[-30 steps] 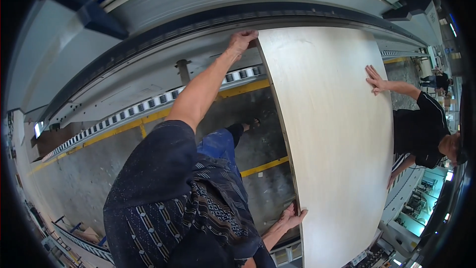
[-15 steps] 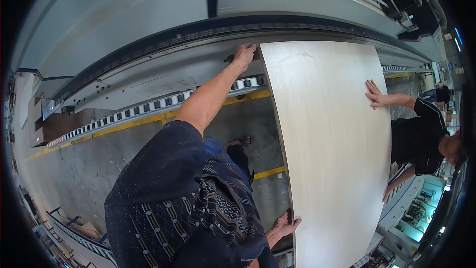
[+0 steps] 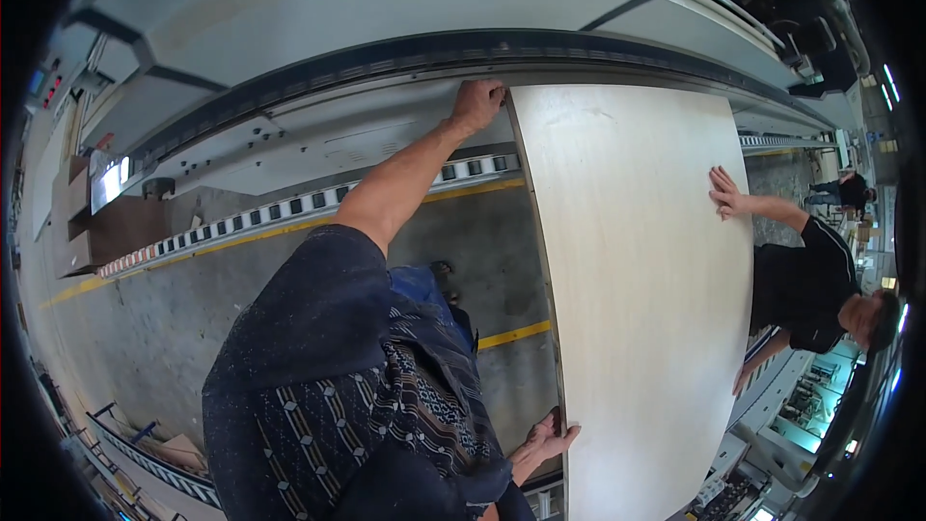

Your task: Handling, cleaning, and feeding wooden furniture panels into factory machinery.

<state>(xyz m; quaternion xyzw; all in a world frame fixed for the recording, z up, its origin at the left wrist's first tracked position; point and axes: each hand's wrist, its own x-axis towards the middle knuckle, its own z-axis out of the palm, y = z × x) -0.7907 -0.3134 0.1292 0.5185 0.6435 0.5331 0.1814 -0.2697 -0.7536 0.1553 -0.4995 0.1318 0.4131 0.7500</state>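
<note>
I grip one pale board (image 3: 637, 280) along its left edge: my left hand (image 3: 477, 104) clamps the far corner by the machine (image 3: 386, 58), my right hand (image 3: 545, 442) the near end (long axis running away from me). A co-worker's hand (image 3: 725, 195) presses its right edge.

Shirt: dark navy short-sleeved top, dusted with pale specks across the shoulder and sleeve.
Pattern: lower panel shows rows of lighter geometric diamonds and stripes on the dark cloth.
Sleeve: loose, ending above the elbow; forearm bare below it.
Trousers: blue, seen beneath the shirt hem.
Left hand (image 3: 477, 104): bare, no glove or watch.
Right hand (image 3: 546, 442): bare, no glove.
</note>
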